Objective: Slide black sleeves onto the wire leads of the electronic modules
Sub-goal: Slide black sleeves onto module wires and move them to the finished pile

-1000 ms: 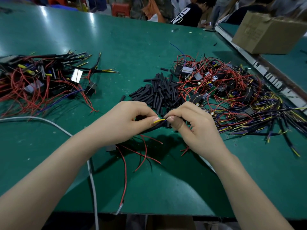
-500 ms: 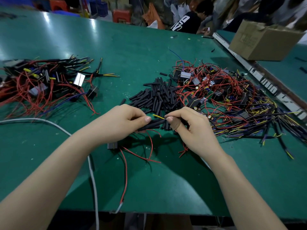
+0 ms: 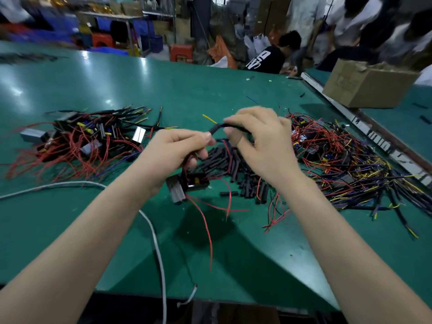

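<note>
Both hands are raised above the green table [image 3: 187, 94]. My left hand [image 3: 177, 150] pinches the wire leads of a black electronic module [image 3: 189, 183] that hangs below it, red wires trailing down. My right hand [image 3: 259, 141] pinches a black sleeve [image 3: 219, 127] that sits over a lead; a yellow wire tip [image 3: 208, 118] sticks out of the sleeve's far end. A heap of loose black sleeves [image 3: 236, 167] lies on the table under the hands.
A pile of modules with red wires [image 3: 77, 139] lies at the left, and a larger tangle of modules and wires [image 3: 346, 164] at the right. A white cable [image 3: 154, 232] crosses the near edge. A cardboard box [image 3: 367, 83] stands far right. People sit beyond the table.
Both hands have lifted off the table with the module, which now hangs in the air. The sleeve has slid further along the lead, so more yellow tip shows. The camera tilted up.
</note>
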